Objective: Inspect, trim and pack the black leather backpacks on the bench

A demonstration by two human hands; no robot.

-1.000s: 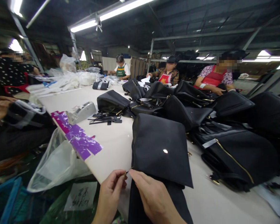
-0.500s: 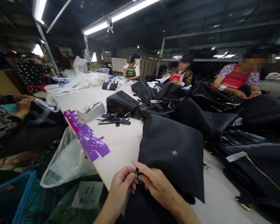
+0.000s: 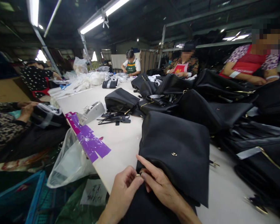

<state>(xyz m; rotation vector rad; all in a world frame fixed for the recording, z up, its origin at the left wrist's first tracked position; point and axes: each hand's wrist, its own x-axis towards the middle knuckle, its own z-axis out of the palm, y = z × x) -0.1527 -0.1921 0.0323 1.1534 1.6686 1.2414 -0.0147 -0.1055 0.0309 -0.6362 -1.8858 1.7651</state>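
**Small metal part pinched at the bag's near edge could slip**

The left hand (image 3: pixel 124 189) and right hand (image 3: pixel 160 186) meet at the six o'clock edge of the white worktable (image 3: pixel 121 140). Both pinch a tiny shiny metal fitting (image 3: pixel 138 175) at the near corner of the black pebbled-leather bag flap (image 3: pixel 175 146); what the fitting is cannot be told. The grip is fingertip-only, so the piece could drop past the table edge toward the clear plastic sack (image 3: pixel 68 161) at nine o'clock. Tugging might also drag the flap, which overhangs the edge, off the table.
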